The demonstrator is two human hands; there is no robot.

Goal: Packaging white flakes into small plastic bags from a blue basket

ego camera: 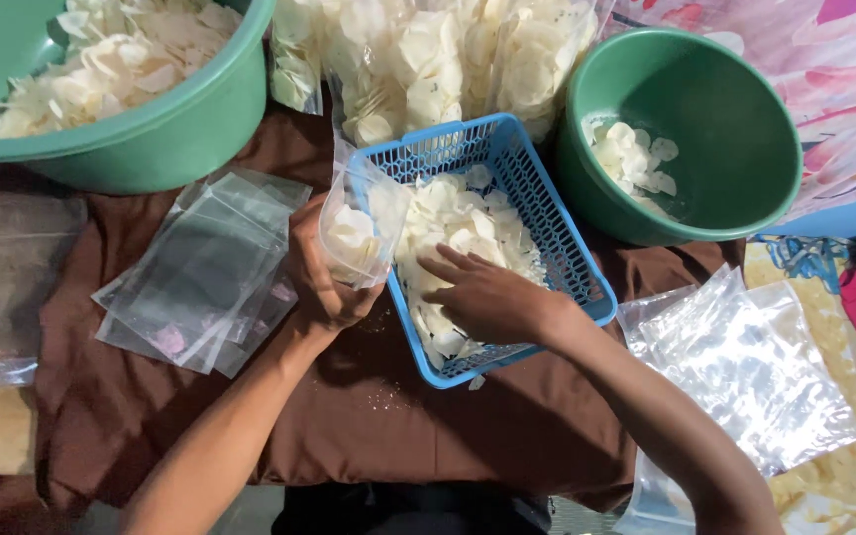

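Note:
My left hand (321, 277) grips a small clear plastic bag (357, 223) partly filled with white chips, held open at the edge of a blue perforated basket (557, 238). My right hand (482, 297) lies palm down inside the basket on a heap of white chips (458, 223), fingers spread toward the bag. Whether it has chips pinched under the fingers is hidden.
A stack of empty clear bags (200, 272) lies left of my left hand on brown cloth (378, 416). A green basin (160, 119) of chips sits top left, a green bowl (735, 129) with few chips right, a large chip-filled bag (448, 59) behind, more clear bags (745, 367) lower right.

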